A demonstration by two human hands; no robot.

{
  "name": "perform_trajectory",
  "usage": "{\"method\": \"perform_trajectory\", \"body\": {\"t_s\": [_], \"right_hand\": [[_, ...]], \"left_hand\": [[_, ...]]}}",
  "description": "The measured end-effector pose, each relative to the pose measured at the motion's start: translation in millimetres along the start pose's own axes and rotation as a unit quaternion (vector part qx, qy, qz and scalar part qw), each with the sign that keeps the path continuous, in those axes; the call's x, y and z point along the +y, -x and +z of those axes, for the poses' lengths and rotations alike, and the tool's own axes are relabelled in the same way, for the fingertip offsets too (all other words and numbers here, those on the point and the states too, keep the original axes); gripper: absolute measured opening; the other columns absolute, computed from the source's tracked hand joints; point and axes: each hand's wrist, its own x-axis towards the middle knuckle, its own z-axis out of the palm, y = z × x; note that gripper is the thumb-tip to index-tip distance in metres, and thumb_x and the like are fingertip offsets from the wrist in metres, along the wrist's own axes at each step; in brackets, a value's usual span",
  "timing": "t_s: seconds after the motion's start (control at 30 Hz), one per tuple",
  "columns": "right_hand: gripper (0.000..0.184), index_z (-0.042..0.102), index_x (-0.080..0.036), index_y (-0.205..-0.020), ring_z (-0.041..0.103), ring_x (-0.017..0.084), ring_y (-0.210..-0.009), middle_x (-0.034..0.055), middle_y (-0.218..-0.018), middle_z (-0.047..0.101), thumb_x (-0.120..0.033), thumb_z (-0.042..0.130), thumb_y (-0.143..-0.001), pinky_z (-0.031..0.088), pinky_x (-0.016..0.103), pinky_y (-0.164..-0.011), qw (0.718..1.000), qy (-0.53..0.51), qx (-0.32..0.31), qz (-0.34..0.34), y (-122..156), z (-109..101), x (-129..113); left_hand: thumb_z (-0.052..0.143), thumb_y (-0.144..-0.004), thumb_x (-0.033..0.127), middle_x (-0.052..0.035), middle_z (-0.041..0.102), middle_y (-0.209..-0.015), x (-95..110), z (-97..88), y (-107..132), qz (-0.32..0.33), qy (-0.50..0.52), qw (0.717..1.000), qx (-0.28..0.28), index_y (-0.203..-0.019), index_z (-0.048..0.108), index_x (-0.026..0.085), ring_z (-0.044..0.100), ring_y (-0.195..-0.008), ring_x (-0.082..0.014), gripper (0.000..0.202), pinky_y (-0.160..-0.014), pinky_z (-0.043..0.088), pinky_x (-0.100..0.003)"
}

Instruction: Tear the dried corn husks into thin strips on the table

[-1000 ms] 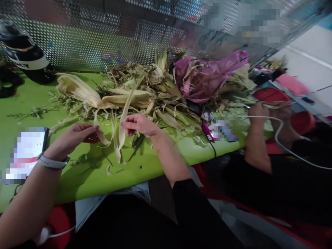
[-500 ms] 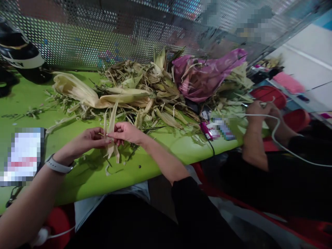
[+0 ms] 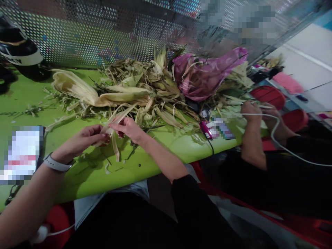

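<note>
Tipped from upright to slanting, one corn-husk strip (image 3: pixel 125 114) is pinched in your right hand (image 3: pixel 128 130); your left hand (image 3: pixel 90 136) pinches husk (image 3: pixel 105 129) close beside it.

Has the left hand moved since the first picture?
Yes: against the lit screen, the left hand has shifted right, away from it and nearer the right hand.

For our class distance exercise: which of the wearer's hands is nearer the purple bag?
Right. The right hand is in front and left of the purple bag; the left hand is farther left.
</note>
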Motion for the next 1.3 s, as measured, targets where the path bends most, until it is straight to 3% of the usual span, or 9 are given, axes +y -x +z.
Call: {"method": "perform_trajectory", "body": {"t_s": [0.2,0.33,0.4,0.5,0.63,0.73,0.83,1.13,1.3], "right_hand": [[0.033,0.061,-0.015,-0.079,0.051,0.007,-0.049,-0.0015,-0.061,0.058,-0.046,0.061,-0.089,0.043,0.020,-0.046,0.975,0.199,-0.074,-0.059,20.3,9.1,-12.0],[0.029,0.065,-0.019,-0.114,0.064,0.015,-0.088,0.0093,-0.116,0.067,-0.037,0.057,-0.094,0.052,0.028,-0.073,0.873,0.409,-0.021,-0.266,38.6,24.8,-17.8],[0.034,0.061,-0.020,-0.125,0.064,0.018,-0.092,0.0122,-0.127,0.063,-0.037,0.051,-0.097,0.052,0.030,-0.074,0.824,0.501,0.001,-0.264,42.6,27.9,-18.7],[0.033,0.064,-0.016,-0.119,0.064,0.019,-0.080,0.0132,-0.105,0.070,-0.036,0.050,-0.097,0.048,0.029,-0.065,0.802,0.563,-0.010,-0.199,41.6,24.9,-18.7],[0.022,0.070,-0.018,-0.098,0.061,0.014,-0.067,0.0052,-0.079,0.070,-0.033,0.054,-0.096,0.041,0.025,-0.060,0.865,0.485,0.006,-0.132,35.5,17.4,-18.1],[0.025,0.067,-0.017,-0.090,0.056,0.009,-0.057,0.0017,-0.074,0.069,-0.040,0.058,-0.093,0.039,0.021,-0.052,0.950,0.303,0.024,-0.075,29.6,15.6,-15.4],[0.029,0.062,-0.017,-0.089,0.053,0.007,-0.048,0.0006,-0.072,0.069,-0.045,0.065,-0.086,0.040,0.019,-0.043,0.993,0.115,0.023,-0.006,22.2,17.2,-10.5],[0.027,0.061,-0.015,-0.096,0.050,0.004,-0.036,-0.0018,-0.064,0.070,-0.038,0.068,-0.085,0.036,0.015,-0.033,0.995,-0.057,0.001,0.085,13.1,18.1,-5.6],[0.030,0.060,-0.014,-0.092,0.051,0.005,-0.034,-0.0021,-0.062,0.070,-0.042,0.070,-0.084,0.040,0.015,-0.033,0.993,-0.064,-0.047,0.092,13.8,21.8,-3.0]], "left_hand": [[0.062,-0.086,0.038,-0.0066,0.072,-0.096,6.6,-19.4,4.0,0.037,-0.128,0.988,0.077,-0.104,0.066,0.017,0.067,-0.080,-0.0164,0.028,-0.061,0.051,-0.021],[0.065,-0.080,0.032,-0.0043,0.073,-0.080,4.2,-15.5,3.4,0.051,-0.196,0.979,-0.012,-0.094,0.073,0.017,0.062,-0.063,-0.0138,0.022,-0.056,0.050,-0.022],[0.067,-0.078,0.031,-0.0046,0.075,-0.077,2.4,-12.4,3.4,0.075,-0.196,0.977,-0.034,-0.092,0.076,0.017,0.061,-0.060,-0.0137,0.022,-0.056,0.051,-0.022],[0.068,-0.079,0.033,-0.0077,0.077,-0.086,1.7,-12.7,4.3,0.090,-0.175,0.979,-0.060,-0.101,0.078,0.019,0.066,-0.067,-0.0170,0.028,-0.061,0.052,-0.024],[0.074,-0.075,0.032,-0.0078,0.077,-0.089,5.9,-16.5,6.8,0.060,-0.119,0.991,-0.009,-0.099,0.079,0.021,0.067,-0.072,-0.0184,0.027,-0.062,0.052,-0.023],[0.077,-0.075,0.032,-0.0057,0.076,-0.089,10.2,-12.1,8.5,0.072,-0.021,0.991,0.110,-0.107,0.075,0.020,0.067,-0.075,-0.0163,0.034,-0.064,0.052,-0.021],[0.080,-0.074,0.032,-0.0058,0.076,-0.098,10.3,-1.4,8.4,0.085,0.071,0.987,0.115,-0.119,0.068,0.020,0.068,-0.090,-0.0186,0.048,-0.077,0.053,-0.024],[0.089,-0.063,0.024,-0.0049,0.074,-0.106,-0.5,4.7,3.2,0.102,0.200,0.970,0.098,-0.136,0.053,0.026,0.064,-0.107,-0.0218,0.082,-0.092,0.052,-0.031],[0.080,-0.074,0.031,-0.0026,0.075,-0.096,-7.9,10.1,-2.5,0.062,0.189,0.969,0.146,-0.105,0.071,0.019,0.067,-0.084,-0.0144,0.034,-0.087,0.053,-0.027]]}}
